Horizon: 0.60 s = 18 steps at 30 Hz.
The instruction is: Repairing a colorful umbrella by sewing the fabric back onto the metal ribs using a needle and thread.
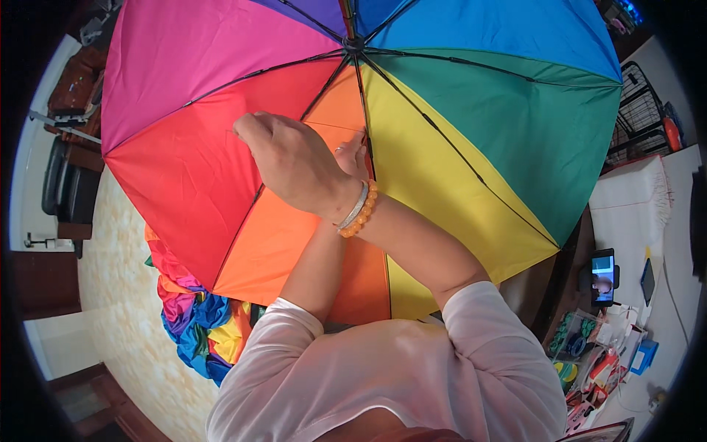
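Rainbow-panelled fabric umbrella [412, 166], spread open dead ahead! Can't tell either grip: bare left hand [351, 156] at a slim black rib [362, 96], curled right hand [296, 163] crossing above. Risks bending it with hasty tugging!

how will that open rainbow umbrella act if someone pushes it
The umbrella is probably light for its spread: mostly fabric over slender ribs. Its panels would likely flex when pushed, as the red one looks softly creased. It may tip or turn, since it spreads wide around one central hub.
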Tool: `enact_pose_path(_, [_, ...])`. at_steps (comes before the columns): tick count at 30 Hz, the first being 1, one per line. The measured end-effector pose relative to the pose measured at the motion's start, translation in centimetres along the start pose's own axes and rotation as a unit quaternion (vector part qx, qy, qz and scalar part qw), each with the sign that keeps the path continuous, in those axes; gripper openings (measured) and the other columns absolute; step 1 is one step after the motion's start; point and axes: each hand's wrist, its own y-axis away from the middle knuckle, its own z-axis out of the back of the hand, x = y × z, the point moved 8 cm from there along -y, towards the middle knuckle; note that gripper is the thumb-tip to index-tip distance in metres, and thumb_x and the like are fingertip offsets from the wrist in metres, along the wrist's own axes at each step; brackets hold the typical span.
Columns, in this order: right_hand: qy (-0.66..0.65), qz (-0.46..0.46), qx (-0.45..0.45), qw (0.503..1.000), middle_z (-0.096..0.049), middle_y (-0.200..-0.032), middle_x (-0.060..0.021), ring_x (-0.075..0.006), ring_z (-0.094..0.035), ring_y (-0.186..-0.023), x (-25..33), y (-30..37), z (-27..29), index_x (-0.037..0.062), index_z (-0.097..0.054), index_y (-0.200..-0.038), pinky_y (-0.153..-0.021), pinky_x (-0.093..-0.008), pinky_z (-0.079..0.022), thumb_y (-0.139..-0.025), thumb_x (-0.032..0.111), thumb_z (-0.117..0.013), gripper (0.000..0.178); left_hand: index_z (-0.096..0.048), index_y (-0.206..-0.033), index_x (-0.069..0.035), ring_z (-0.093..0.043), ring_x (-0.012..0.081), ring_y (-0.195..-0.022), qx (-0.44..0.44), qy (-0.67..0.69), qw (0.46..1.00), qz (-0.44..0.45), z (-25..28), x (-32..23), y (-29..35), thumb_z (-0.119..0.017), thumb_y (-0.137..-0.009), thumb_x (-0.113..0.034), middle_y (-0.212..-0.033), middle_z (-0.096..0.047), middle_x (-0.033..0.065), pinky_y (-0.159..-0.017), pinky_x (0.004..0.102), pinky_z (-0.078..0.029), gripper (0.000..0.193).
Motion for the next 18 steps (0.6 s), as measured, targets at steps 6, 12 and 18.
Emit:
enact_pose_path(6, [-0.008,-0.011,0.012,1.000,-0.053,-0.072,-0.0116,-0.0269,-0.056,-0.059,-0.1,-0.2,-0.2,0.0049,-0.040,-0.084,-0.051,-0.0351,-0.047,-0.076,0.001,-0.052,0.014,-0.058,-0.122,-0.014,-0.054,0.0201,-0.077,0.001,0.003,1.000,0.000,0.1,-0.1,0.1,-0.049,-0.092,-0.008,-0.088,-0.060,0.0078,-0.070,0.0285,-0.042,0.032])
enact_pose_path(12, [-0.008,-0.021,0.035,0.999,-0.053,-0.073,-0.0116,-0.0269,-0.056,-0.060,0.0,-0.1,-0.9,0.0051,-0.040,-0.084,-0.051,-0.0348,-0.047,-0.076,0.001,-0.052,0.014,-0.056,-0.124,-0.014,-0.055,0.0205,-0.079,0.005,0.034,0.999,0.029,-0.3,0.6,-0.4,-0.049,-0.091,-0.007,-0.092,-0.060,0.0086,-0.071,0.0277,-0.043,0.035])
enact_pose_path(18, [-0.024,0.015,0.059,0.998,-0.057,-0.080,-0.0104,-0.0262,-0.055,-0.059,1.1,-0.3,-1.3,0.0040,-0.047,-0.093,-0.053,-0.0349,-0.045,-0.079,0.002,-0.053,0.015,-0.058,-0.118,-0.007,-0.054,0.0201,-0.078,0.015,0.074,0.997,0.020,-0.6,0.0,-0.6,-0.054,-0.088,-0.009,-0.091,-0.060,0.0088,-0.071,0.0273,-0.044,0.030])
